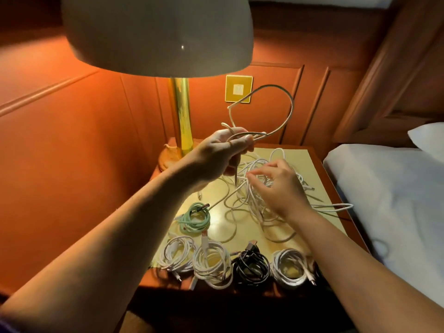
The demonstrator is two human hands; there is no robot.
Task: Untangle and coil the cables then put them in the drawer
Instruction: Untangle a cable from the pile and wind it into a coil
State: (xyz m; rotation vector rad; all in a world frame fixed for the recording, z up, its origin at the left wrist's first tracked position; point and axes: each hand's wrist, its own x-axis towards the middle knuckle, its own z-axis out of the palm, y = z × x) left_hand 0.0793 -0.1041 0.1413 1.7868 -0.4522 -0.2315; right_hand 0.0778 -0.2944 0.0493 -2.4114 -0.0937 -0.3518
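One white cable (286, 111) loops up from my left hand (223, 152), whose fingers curl round its gathered strands above the nightstand (319, 171). My right hand (281, 186) pinches a strand of the tangled white cables (254, 203) heaped on the top. Five coiled cables lie nearer me: mint green (194, 218), three white, one black (251, 266). A lamp (156, 34) stands behind.
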